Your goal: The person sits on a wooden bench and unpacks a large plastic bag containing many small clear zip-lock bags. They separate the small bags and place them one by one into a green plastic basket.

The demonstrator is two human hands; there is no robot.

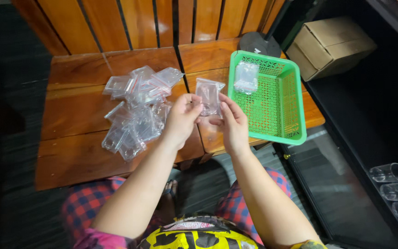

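— While both hands pinch it, where is the small clear bag (209, 96)?
— Centre frame, left hand (182, 118) and right hand (231, 123) gripping its lower edges; pile of bags (137, 108) at nine o'clock, green basket (272, 99) at three.
— Handling?
— Probably light, limp, slippery; hold edges.

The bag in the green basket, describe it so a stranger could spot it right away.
On the right wooden table sits a green basket. In its far left corner lies one small clear bag. It alone is in the basket; the rest are in the pile or the hands.
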